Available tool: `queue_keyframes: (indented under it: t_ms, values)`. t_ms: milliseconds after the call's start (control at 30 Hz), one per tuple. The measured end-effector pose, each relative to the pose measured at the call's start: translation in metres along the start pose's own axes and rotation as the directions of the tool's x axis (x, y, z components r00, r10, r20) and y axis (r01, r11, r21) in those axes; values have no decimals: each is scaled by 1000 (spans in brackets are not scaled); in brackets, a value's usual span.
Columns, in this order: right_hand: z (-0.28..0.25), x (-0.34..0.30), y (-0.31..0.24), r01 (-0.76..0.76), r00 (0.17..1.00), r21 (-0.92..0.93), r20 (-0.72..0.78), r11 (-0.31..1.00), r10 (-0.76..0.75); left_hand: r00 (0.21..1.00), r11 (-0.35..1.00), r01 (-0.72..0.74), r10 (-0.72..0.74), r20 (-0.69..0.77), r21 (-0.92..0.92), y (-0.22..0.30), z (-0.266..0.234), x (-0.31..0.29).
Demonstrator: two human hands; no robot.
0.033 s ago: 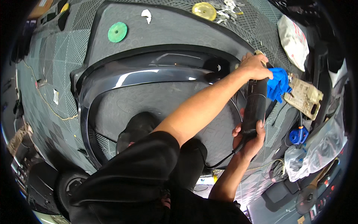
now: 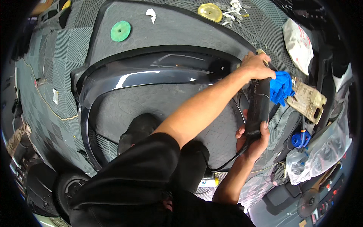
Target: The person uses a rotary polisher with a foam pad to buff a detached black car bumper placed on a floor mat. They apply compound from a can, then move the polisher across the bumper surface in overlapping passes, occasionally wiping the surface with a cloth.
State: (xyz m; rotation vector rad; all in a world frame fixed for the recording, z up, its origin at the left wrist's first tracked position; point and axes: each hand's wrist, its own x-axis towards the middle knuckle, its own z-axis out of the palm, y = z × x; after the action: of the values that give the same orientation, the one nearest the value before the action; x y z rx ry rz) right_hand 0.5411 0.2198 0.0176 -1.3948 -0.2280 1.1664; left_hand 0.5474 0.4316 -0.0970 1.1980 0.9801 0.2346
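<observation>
A black corded polisher (image 2: 258,104) stands out lengthwise at the right, its cord leaving the near end. My left hand (image 2: 257,66) is closed over the far, head end, with the forearm crossing in from the lower left. The near end of the body rests in my right hand (image 2: 256,142), fingers wrapped round it. The polisher's working face is hidden. Left of the tool lies a glossy dark curved car panel (image 2: 151,73), arched over a dark textured mat (image 2: 162,102). A crumpled blue cloth (image 2: 281,87) sits just right of my left hand.
Beyond the panel are a green round pad (image 2: 120,31), a white scrap (image 2: 151,15) and a yellow round pad (image 2: 210,13). At the right are a white bag (image 2: 297,45), a beige plate (image 2: 307,99), a blue reel-like item (image 2: 300,139) and a clear plastic bag (image 2: 321,155).
The view has shifted very slightly. Both hands keep the same hold on the polisher, and the panel lies as before.
</observation>
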Motion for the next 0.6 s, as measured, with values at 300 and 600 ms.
queue_keyframes:
  t_ms: [300,600]
  values:
    - [55,55,-32,-196,979,-132,21,972,201,995,986,-41,25,-99,-164,-20,-92,-9]
    - [94,71,-34,-202,970,-267,76,942,229,990,968,-5,-30,-136,-250,-32,-133,-18]
